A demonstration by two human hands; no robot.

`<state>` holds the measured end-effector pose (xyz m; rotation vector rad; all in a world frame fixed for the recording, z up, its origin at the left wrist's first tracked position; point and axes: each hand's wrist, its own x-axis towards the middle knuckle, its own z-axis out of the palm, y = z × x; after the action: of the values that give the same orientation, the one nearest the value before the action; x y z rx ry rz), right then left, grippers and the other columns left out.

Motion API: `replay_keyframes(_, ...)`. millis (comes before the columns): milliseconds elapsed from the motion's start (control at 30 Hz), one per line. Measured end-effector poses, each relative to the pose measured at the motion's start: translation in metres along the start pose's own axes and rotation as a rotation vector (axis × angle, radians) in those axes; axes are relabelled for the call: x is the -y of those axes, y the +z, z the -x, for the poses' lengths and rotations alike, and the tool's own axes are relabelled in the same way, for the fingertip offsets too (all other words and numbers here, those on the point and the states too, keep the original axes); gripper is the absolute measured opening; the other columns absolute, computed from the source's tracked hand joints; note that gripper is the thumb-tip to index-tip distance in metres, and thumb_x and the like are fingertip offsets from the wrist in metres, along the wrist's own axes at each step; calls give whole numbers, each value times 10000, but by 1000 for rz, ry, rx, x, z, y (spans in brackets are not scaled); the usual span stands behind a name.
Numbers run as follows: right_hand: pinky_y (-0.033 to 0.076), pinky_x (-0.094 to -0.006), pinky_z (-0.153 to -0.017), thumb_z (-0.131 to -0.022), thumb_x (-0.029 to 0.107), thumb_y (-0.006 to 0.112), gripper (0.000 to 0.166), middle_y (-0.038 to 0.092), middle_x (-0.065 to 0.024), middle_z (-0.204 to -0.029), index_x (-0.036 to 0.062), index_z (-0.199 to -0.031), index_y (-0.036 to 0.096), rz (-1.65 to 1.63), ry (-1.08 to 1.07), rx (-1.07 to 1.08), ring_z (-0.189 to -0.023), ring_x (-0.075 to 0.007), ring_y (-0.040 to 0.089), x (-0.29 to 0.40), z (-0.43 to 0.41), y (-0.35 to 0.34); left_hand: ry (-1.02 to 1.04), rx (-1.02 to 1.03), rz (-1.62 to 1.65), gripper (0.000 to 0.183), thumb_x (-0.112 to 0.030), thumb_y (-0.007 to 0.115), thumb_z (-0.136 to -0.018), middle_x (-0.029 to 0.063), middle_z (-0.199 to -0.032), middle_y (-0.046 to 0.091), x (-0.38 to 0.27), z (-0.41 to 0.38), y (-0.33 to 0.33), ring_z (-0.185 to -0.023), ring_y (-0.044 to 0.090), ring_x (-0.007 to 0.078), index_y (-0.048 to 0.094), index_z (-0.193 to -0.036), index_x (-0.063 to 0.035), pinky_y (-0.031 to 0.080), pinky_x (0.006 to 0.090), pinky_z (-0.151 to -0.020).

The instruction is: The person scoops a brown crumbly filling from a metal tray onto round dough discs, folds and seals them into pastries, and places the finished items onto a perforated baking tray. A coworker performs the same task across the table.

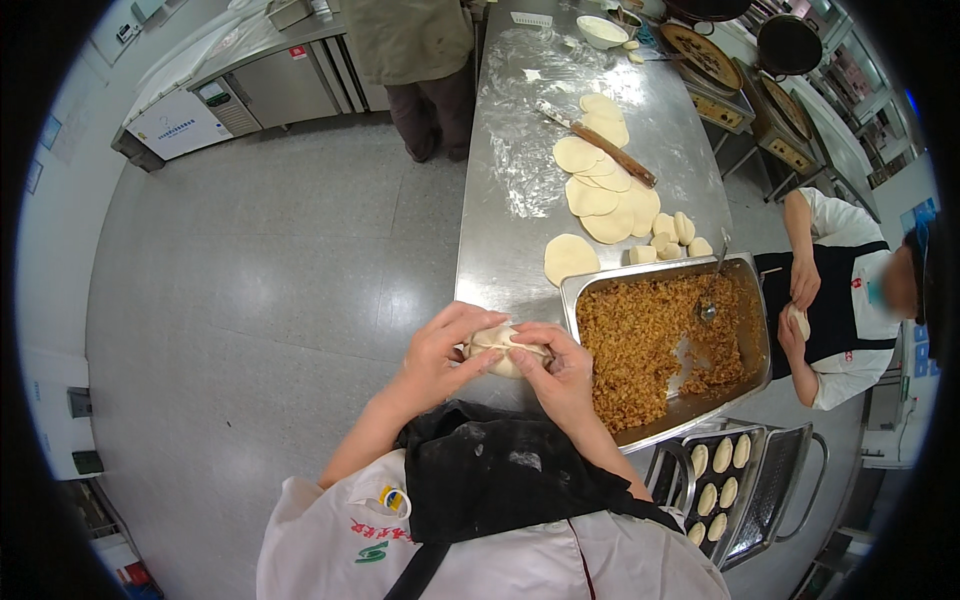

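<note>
Between my two hands is a folded dough bun (496, 346), its edges pinched together along the top. My left hand (442, 346) grips its left end, the thumb lying on the seam. On the opposite end, the fingers and thumb of my right hand (553, 361) press the seam. Whether filling is inside cannot be seen. Just right of my right hand sits a deep steel pan (679, 437) of brown chopped filling (630, 337). A metal spoon (706, 306) rests in that filling. A single round dough wrapper (571, 259) lies on the steel table beyond my hands.
Overlapping dough wrappers (609, 219), a wooden rolling pin (613, 154) and several dough pieces (667, 238) lie on the floured steel table (510, 150). A co-worker (825, 300) at the right shapes dough. Below the pan, a tray (739, 491) holds shaped buns. Another person (409, 45) stands far left.
</note>
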<state>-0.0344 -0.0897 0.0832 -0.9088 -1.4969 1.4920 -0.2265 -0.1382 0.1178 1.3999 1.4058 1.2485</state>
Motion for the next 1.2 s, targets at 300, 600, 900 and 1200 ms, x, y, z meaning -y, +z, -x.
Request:
replay_keyframes(300, 543, -283, -867, -940, 59, 726, 170, 662, -124, -1205, -7, -1095, 710, -33, 18, 76, -1060, -169, 653, 0, 0, -4, 68, 109, -153, 185, -104, 792, -875, 73, -1103, 642, 0, -3, -11, -900, 672, 152, 754, -1045, -43, 568, 273, -685)
replay_keyframes(600, 557, -279, -833, -935, 79, 735, 171, 677, -118, -1197, 3, -1087, 718, -42, 22, 41, -1035, -166, 665, -4, -2, -3, 148, -44, -231, 190, -74, 818, -826, 108, -1208, 671, 8, 1, -1, -897, 709, 191, 758, -1000, -26, 576, 286, -711)
replay_keyframes(900, 531, -297, -841, -931, 81, 721, 158, 710, -85, -1106, 11, -1072, 716, 161, 97, 63, -995, -157, 660, -86, 4, -7, 100, 7, -186, 230, -64, 809, -828, 106, -1185, 693, 107, 16, 14, -1010, 716, 232, 765, -1052, -32, 580, 326, -867)
replay_keyframes(1200, 540, -386, -882, -909, 39, 696, 107, 704, -141, -1140, 32, -1014, 707, 417, 54, 79, -1041, -338, 682, -160, 12, 6, 60, -73, -224, 161, -35, 783, -852, 104, -1075, 712, 223, 37, 42, -839, 716, 239, 751, -1007, -7, 580, 326, -725)
